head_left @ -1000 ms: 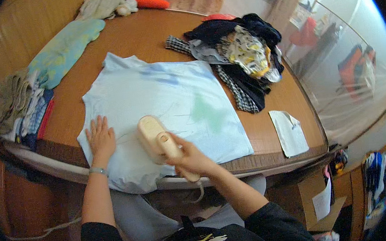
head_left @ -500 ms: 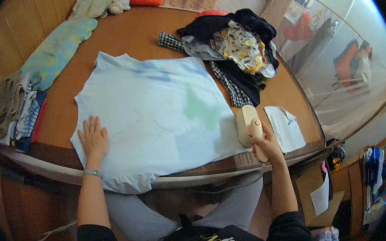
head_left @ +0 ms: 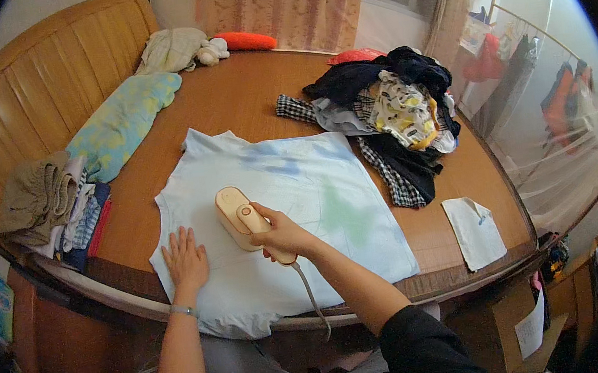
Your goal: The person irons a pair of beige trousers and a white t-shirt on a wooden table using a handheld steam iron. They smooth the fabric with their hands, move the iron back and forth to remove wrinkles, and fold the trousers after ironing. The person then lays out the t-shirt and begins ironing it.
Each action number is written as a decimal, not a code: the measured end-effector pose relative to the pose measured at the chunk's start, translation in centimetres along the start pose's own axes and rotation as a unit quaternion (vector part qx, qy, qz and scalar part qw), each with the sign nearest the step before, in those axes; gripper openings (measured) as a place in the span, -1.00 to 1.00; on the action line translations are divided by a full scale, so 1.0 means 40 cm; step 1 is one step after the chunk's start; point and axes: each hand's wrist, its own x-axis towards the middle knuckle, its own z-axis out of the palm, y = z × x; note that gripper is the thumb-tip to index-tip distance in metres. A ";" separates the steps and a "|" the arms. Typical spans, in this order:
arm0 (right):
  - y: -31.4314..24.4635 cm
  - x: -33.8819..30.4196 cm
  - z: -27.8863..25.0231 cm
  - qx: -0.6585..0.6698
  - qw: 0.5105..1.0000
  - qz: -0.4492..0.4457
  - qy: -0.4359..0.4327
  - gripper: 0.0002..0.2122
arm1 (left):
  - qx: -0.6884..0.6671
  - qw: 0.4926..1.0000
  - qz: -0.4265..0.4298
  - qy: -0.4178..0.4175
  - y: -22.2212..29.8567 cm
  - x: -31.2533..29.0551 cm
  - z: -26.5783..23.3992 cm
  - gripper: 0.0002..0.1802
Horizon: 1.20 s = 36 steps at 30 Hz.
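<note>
A pale blue shirt [head_left: 283, 243] with blue and green patches lies spread out on the brown mat of the bed. My left hand [head_left: 186, 260] rests flat on its left side, fingers spread. My right hand [head_left: 282, 233] is wrapped round the handle of a cream handheld iron [head_left: 244, 218], whose body is over the left-middle part of the shirt. I cannot tell whether its plate presses on the cloth. A grey cord [head_left: 308, 291] hangs from the handle over the bed's front edge.
A heap of rumpled clothes [head_left: 400, 107] lies at the back right, a small white cloth [head_left: 475, 232] at the right edge. Folded clothes [head_left: 72, 210] and a blue-yellow pillow [head_left: 128, 121] line the left, by the wooden headboard [head_left: 61, 73]. Netting [head_left: 520, 141] hangs at the right.
My right hand has carried the iron from the shirt's right edge leftward to its left-middle part. My left hand stays flat on the shirt's left side. The whole view has shifted.
</note>
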 end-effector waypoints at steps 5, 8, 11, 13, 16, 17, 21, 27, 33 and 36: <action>0.013 0.029 -0.138 -0.024 0.998 0.004 0.062 -0.37 | 0.015 0.999 0.019 0.049 -0.030 -0.010 0.029 -0.45; 0.027 -0.003 -0.298 -0.025 0.982 0.021 0.185 -0.47 | 0.002 0.999 0.011 0.044 -0.019 -0.011 0.017 -0.46; 0.057 -0.052 -0.468 -0.018 0.959 -0.015 0.282 -0.51 | -0.012 0.999 0.011 0.032 -0.004 -0.009 0.008 -0.46; 0.041 -0.078 -0.518 -0.036 0.946 0.016 0.320 -0.50 | -0.015 1.000 0.007 0.026 -0.004 -0.003 0.013 -0.46; 0.031 -0.115 -0.507 -0.052 0.937 -0.011 0.344 -0.48 | -0.002 1.000 -0.002 0.011 -0.002 0.004 0.019 -0.45; 0.022 -0.134 -0.491 -0.068 0.941 -0.020 0.330 -0.46 | -0.007 1.000 -0.005 0.012 0.005 0.006 0.015 -0.45; 0.015 -0.174 -0.311 -0.006 0.980 0.002 0.197 -0.41 | -0.004 1.000 -0.016 -0.001 0.002 0.003 0.003 -0.44; 0.032 -0.251 -0.010 -0.003 1.000 0.018 -0.002 -0.29 | 0.025 0.999 -0.016 -0.034 0.001 0.005 -0.006 -0.45; 0.096 -0.373 -0.152 -0.049 0.995 0.005 0.083 -0.24 | 0.045 0.998 -0.006 -0.033 -0.001 0.002 -0.001 -0.45; 0.095 -0.484 -0.268 -0.059 0.978 0.057 0.192 -0.30 | 0.039 0.998 -0.021 -0.048 -0.001 0.006 -0.001 -0.45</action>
